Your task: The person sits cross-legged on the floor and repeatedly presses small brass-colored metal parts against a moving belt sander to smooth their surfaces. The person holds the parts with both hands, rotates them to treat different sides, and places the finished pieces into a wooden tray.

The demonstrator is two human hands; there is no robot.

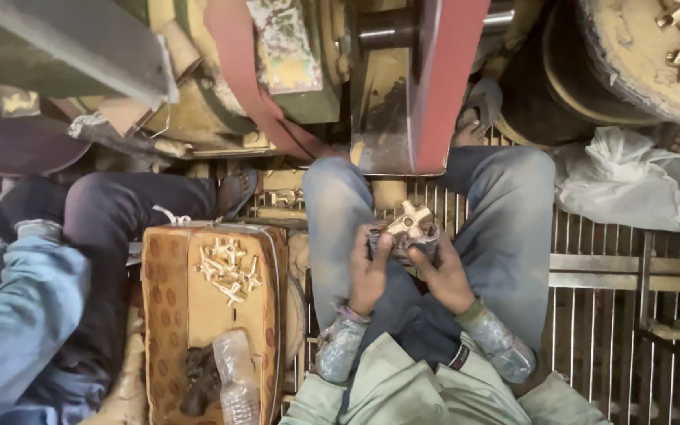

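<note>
I sit with both hands between my knees, working on a brass cross-shaped fitting [408,221], seemingly checking or wiping it. My left hand [368,271] and right hand [444,271] both curl their fingers [377,236] snugly around the fitting and a dark cloth [428,238]. More brass fittings [226,267] lie on the patterned box [168,315] at my left.

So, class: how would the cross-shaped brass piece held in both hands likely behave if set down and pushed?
The brass piece looks like solid metal, so probably stiff and heavy for its size. Its four stubby arms should stop it rolling; pushed, it would likely slide or rock.
</note>
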